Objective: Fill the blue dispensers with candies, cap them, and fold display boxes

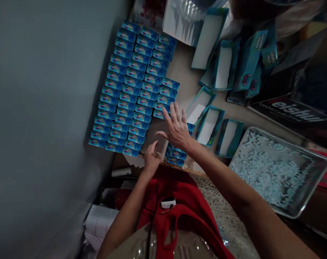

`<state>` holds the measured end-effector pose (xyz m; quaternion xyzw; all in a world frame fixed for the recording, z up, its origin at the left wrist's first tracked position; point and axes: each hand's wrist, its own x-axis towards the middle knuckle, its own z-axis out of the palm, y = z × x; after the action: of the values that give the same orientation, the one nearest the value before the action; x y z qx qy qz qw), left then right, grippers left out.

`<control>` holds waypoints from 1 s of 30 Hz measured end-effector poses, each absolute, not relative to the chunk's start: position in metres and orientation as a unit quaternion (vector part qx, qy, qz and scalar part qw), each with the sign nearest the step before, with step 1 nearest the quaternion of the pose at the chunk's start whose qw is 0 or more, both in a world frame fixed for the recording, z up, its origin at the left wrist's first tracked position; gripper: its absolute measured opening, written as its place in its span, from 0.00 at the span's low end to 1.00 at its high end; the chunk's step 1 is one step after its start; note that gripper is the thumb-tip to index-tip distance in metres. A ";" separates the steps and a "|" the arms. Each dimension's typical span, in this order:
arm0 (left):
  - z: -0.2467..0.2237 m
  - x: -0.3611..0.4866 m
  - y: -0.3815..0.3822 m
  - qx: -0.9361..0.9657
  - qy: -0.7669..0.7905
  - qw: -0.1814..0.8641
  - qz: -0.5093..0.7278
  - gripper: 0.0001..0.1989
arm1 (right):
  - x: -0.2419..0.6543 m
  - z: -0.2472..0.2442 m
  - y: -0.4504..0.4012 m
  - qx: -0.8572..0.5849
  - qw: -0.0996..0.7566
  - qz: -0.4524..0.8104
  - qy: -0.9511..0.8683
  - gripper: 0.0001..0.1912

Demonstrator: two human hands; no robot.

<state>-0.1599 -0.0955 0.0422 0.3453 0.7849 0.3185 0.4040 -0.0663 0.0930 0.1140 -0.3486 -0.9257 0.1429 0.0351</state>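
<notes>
Small blue packs (pixel 133 83) with rounded ends stand in long, close rows on the table. My right hand (pixel 176 129) is open, its fingers stretched over the near end of a shorter row (pixel 167 92); whether the fingertips touch the packs cannot be made out. Under and beside that wrist is another stack of blue packs (pixel 176 155), partly hidden by the hand. Close to the table's front edge, my left hand (pixel 151 158) has its fingers loosely bent and apart, with nothing visible in them. It is just right of the rows' near end.
Open blue cartons with white insides (pixel 208 124) lie right of the rows. A metal tray (pixel 271 172) of small pale-blue pieces stands further right, beside a dark printed box (pixel 293 111). A grey wall (pixel 50 108) borders the left side. Several cartons (pixel 249 61) are piled at the back.
</notes>
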 end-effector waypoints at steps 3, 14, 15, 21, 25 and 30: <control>0.044 -0.156 -0.090 0.348 0.785 0.396 0.326 0.33 | -0.101 0.082 0.117 -0.346 0.022 0.134 -0.928 0.55; 0.037 -0.137 -0.126 0.327 0.805 0.414 0.272 0.26 | -0.101 0.059 0.116 -0.332 0.024 0.130 -0.934 0.40; 0.037 -0.137 -0.128 0.325 0.805 0.416 0.272 0.26 | -0.102 0.060 0.119 -0.332 0.026 0.136 -0.933 0.41; 0.032 -0.149 -0.129 0.323 0.808 0.406 0.281 0.22 | -0.109 0.059 0.126 -0.392 0.020 0.131 -0.911 0.46; 0.037 -0.154 -0.121 0.319 0.808 0.401 0.292 0.20 | -0.117 0.059 0.127 -0.425 -0.004 0.135 -0.895 0.54; 0.074 -0.145 -0.102 0.330 0.820 0.330 0.332 0.16 | -0.106 0.092 0.125 -0.420 0.020 0.176 -0.890 0.55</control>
<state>-0.1449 -0.1017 0.0738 0.3299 0.8201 0.3316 0.3296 -0.1062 0.1253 0.0920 -0.4201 -0.8901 0.1756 0.0203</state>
